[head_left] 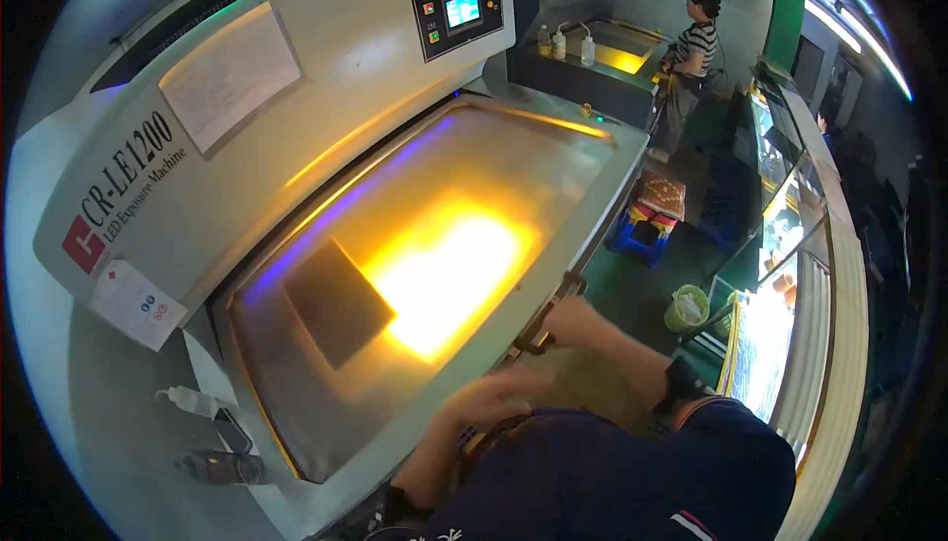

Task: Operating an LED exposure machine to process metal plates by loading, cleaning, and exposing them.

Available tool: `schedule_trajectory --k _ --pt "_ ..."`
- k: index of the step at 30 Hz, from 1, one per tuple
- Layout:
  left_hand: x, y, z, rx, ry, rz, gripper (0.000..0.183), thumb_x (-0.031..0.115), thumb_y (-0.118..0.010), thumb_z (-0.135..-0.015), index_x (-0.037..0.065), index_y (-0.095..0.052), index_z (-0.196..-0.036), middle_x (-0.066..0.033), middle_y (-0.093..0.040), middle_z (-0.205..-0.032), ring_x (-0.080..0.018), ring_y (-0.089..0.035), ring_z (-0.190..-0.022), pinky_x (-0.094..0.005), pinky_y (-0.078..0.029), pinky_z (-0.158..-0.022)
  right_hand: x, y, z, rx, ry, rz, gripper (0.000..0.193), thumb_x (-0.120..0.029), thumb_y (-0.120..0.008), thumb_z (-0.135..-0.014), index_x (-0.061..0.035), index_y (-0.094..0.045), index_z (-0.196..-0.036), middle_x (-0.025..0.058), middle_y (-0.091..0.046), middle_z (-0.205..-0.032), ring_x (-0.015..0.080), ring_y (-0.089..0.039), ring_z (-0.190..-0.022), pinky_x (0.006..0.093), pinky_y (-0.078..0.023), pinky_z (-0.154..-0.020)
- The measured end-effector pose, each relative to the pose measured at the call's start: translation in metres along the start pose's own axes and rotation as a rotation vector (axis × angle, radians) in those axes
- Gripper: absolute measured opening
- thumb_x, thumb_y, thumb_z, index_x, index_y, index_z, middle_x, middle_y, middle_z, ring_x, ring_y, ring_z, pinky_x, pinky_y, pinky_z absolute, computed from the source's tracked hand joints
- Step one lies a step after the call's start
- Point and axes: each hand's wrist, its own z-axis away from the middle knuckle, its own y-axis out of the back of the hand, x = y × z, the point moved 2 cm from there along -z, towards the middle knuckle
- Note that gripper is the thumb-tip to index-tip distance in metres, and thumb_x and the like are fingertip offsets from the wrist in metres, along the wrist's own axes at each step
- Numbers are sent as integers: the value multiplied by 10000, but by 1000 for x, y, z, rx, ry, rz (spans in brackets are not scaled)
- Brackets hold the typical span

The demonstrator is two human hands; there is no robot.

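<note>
My right hand [575, 324] is closed around a dark handle [539, 344] on the front edge of a large exposure machine's drawer frame [464, 363]. In front of my waist, near the same edge, my left hand [494, 396] is smeared by motion; its fingers cannot be made out. Within the frame lies a broad glass-like bed [296, 398]. A dark rectangular sheet [341, 304] rests on its left half. Beside that sheet, a bright yellow-white glowing patch [459, 270] lights the bed.
The machine's pale hood [346, 77] rises behind the bed, with a control panel [459, 10]. Bottles [222, 467] stand at the left corner. To the right are a blue stool [640, 235], a green basket [686, 309] and a lit cabinet [765, 334]. A person [696, 47] stands at another machine.
</note>
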Motion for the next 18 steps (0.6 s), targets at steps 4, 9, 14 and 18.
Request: schedule_trajectory --k 4,9,14,18 --pt "-105 83 19 525 1137 -600 734 621 -454 -945 146 -383 -1500 -101 -249 -1609 -478 -154 -1457 -673 -102 -1144 -1 -92 -27 -161 101 -5 266 -338 -762 -710 -86 -733 -790 112 -703 -781 321 -701 -754 451 -553 -627" --pt "-175 65 64 744 1208 -1047 807 722 -374 -901 261 -262 -1555 -2 -72 -1655 -491 18 -1474 -796 48 -1046 1 -87 -32 -279 260 -14 303 -357 -759 -726 -69 -740 -817 135 -703 -802 323 -702 -800 452 -558 -653" --pt "-175 61 59 742 1292 -1024 839 748 -395 -871 286 -251 -1557 17 -96 -1652 -438 23 -1492 -758 62 -1082 9 -89 -41 -429 439 -185 301 -355 -703 -806 -76 -738 -915 131 -708 -841 319 -703 -822 455 -563 -712" --pt "-189 69 64 688 1312 -1078 853 779 -381 -855 281 -292 -1542 6 -124 -1649 -400 33 -1503 -749 71 -1086 27 -82 -47 -621 527 -220 350 -380 -664 -856 -94 -702 -1054 99 -712 -960 297 -689 -916 436 -550 -790"
